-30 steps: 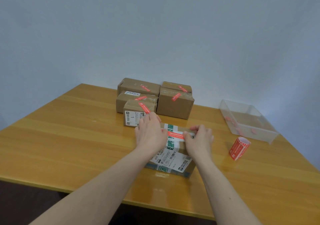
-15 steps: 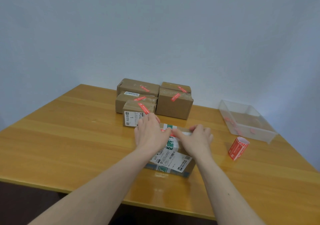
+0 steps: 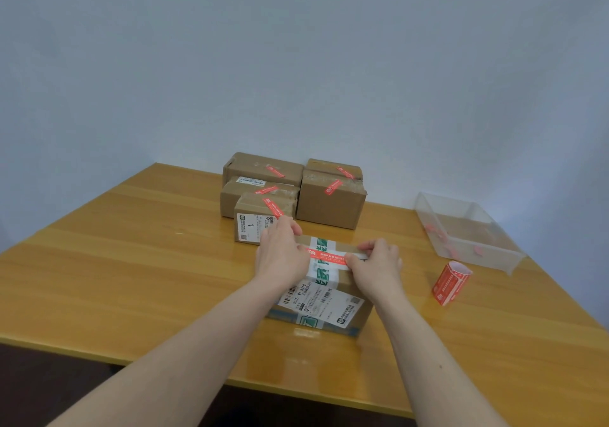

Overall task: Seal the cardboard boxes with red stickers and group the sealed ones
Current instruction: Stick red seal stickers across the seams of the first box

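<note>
Both forearms reach forward over the near edge of the tabletop (image 3: pixel 131 278). Left hand (image 3: pixel 281 255) lies palm-down on the left top of the nearest cardboard box (image 3: pixel 324 298), fingers loosely curved, pressing the left end of a red sticker (image 3: pixel 328 257) lying across the box top. Right hand (image 3: pixel 375 263) pinches the sticker's right end at the box edge. Five sealed boxes (image 3: pixel 329 202) grouped behind. Sticker roll (image 3: pixel 450 283) stands at right, near a clear bin (image 3: pixel 468 229).
</note>
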